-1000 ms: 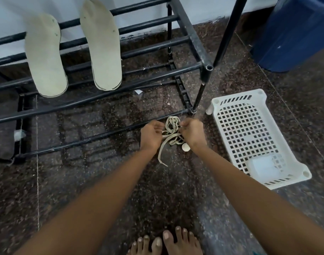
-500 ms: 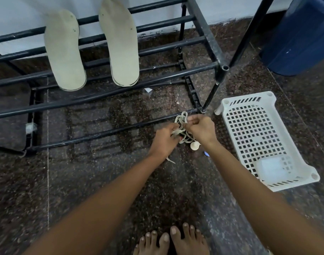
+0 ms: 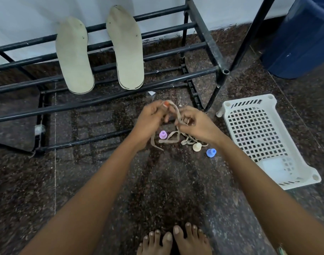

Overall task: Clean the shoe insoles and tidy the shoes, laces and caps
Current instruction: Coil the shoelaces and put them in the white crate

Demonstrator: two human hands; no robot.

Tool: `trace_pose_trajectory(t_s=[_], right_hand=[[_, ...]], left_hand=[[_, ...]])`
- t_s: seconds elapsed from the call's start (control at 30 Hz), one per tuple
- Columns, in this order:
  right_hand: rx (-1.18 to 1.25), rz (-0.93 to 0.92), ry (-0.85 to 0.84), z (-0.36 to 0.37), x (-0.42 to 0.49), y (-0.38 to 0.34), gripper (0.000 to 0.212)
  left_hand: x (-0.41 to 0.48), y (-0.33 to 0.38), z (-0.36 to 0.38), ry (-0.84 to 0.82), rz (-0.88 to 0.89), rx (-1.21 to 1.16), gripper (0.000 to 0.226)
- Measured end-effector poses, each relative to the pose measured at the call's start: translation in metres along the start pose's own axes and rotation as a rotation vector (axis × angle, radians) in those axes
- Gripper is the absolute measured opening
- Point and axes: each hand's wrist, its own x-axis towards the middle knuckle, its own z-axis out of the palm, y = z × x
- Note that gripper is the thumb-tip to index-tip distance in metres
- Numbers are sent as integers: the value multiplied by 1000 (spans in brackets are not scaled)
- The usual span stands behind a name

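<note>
Beige shoelaces [image 3: 177,113] are the centre of the view: one tangled length rises from a loose heap on the dark speckled stone floor [image 3: 157,190] and is held up between both hands. The left hand [image 3: 150,118] has its fingers curled and pinches the top of a lace loop. A small orange spot shows at its fingertips, too small to identify. The right hand [image 3: 196,126] pinches the same lace between finger and thumb, just above the heap. Three small plastic caps lie on the floor by the heap: a purple cap [image 3: 163,134] under the left hand, and a cream cap [image 3: 196,147] and a blue cap [image 3: 211,152] near the right wrist. Behind the hands, two pale insoles [image 3: 74,56] lie side by side across the bars of a black metal shoe rack [image 3: 203,26]. They appear to be set out to dry, so the insole cleaning looks finished. A white perforated plastic basket [image 3: 226,107] stands on the floor to the right, near the caps, with a pale translucent item [image 3: 273,165] in its near corner. The laces seem to be partway through untangling, and both laces and caps are not yet put away. No shoes are in view.
</note>
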Motion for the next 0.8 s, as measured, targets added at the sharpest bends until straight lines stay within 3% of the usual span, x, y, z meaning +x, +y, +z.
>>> trace_pose_trajectory(t_s=[0.1,0.27,0.43,0.53,0.7,0.8], right_hand=[[-6,62,20,-3,-2,12,9],[4,213,170,-24,-9,46,22],[-24,248,333,-35,-16,64,10],[-45,182,298,-30,-13,47,9],[-229,-55,82,-15,-6,-4,14],[-249,-115,33,-13,-3,-24,10]], left_hand=[[-4,11,-12,83,10,-121,32],[-14,-1,-49,389,-7,-372,33],[-24,-23,-55,640,-52,-398,32],[-27,-29,-33,548,-81,-196,28],[-26,-13,8,183,-16,168,30],[-22,-4,22,60,100,352,32]])
